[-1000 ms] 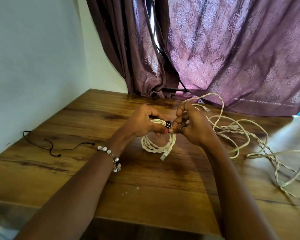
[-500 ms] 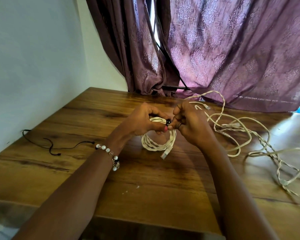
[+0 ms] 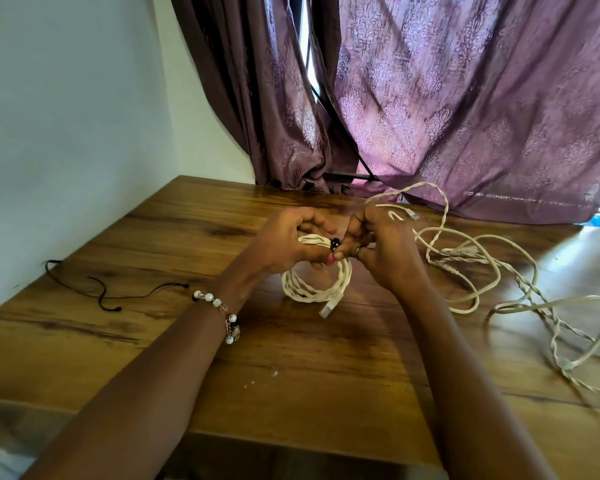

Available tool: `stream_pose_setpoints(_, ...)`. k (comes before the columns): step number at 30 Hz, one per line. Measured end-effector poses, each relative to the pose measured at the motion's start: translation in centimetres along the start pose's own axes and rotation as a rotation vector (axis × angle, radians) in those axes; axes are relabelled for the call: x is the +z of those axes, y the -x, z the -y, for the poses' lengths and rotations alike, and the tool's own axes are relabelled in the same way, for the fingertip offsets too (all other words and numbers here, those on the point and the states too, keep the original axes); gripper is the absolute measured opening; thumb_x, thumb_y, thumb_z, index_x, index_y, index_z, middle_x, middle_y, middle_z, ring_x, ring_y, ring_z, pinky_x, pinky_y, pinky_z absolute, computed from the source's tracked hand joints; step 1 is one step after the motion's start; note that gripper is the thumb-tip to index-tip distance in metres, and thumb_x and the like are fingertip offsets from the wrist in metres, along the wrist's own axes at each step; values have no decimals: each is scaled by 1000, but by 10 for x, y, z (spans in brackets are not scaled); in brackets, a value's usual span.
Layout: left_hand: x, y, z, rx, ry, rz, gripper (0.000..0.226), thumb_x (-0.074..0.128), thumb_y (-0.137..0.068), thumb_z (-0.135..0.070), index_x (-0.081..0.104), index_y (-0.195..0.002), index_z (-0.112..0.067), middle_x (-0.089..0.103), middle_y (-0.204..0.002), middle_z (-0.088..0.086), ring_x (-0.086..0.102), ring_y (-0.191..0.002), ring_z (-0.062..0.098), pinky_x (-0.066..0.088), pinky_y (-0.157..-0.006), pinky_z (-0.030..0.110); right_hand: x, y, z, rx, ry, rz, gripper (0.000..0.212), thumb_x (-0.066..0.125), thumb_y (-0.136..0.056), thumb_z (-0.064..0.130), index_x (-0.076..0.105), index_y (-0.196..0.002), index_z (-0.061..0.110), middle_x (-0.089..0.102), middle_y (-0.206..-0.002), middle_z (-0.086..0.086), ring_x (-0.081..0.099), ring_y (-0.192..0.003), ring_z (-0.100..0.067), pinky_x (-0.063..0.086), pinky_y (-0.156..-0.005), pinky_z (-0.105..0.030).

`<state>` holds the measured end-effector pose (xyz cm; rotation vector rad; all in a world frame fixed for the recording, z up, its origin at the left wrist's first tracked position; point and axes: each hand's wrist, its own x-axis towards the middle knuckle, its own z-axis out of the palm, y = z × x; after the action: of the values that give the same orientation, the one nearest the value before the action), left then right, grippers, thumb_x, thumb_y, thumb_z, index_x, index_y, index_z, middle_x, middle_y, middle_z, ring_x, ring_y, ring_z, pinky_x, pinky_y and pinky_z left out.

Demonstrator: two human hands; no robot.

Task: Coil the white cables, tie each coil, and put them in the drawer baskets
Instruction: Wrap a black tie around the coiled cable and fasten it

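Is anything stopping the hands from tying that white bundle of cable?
No. Both the left hand and the right hand already hold the coiled white cable at the black tie, with nothing between them. No drawer baskets are in view, so that path cannot be judged.

Wooden table (image 3: 125,327), brown grain, glossy, set into a corner. White wall (image 3: 66,133) at left and behind. Purple patterned curtains (image 3: 465,98) at rear, parted by a narrow bright gap; daylight glare on the table's right side.

No readable text anywhere.
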<state>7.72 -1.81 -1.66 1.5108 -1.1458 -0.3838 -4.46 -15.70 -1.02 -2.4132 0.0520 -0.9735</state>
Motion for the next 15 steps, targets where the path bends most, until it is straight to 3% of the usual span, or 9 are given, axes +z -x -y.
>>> stream_pose_setpoints(5,0,0,1,7,24,-32,42,80,-65,9,61,-102,3,69,-90,20,70,-69,22,56,-55,28,4,-1,-8,68,-59,5,23,80,-66,-1,66,-77,13,61,-70,15,63,-68,2,53,-66,-27)
stream_pose_setpoints(8,0,0,3,21,46,-41,38,79,-67,8,61,-100,6,70,-88,22,70,-70,24,56,-56,26,6,1,-13,129,-176,-24,14,81,-68,8,71,-75,15,69,-73,6,67,-72,-12,55,-68,-33)
stream_pose_setpoints(13,0,0,5,51,45,-62,30,80,-66,7,65,-91,0,70,-83,23,70,-68,26,55,-55,24,11,2,-9,274,-445,7,17,71,-74,-10,64,-85,1,67,-75,-2,66,-67,-1,51,-61,-14)
stream_pose_setpoints(15,1,0,6,49,54,-60,32,80,-66,7,64,-93,2,69,-83,23,70,-69,28,56,-55,25,9,2,-9,356,-582,47,19,70,-74,-11,63,-86,2,70,-74,-6,69,-67,-7,53,-62,-18)
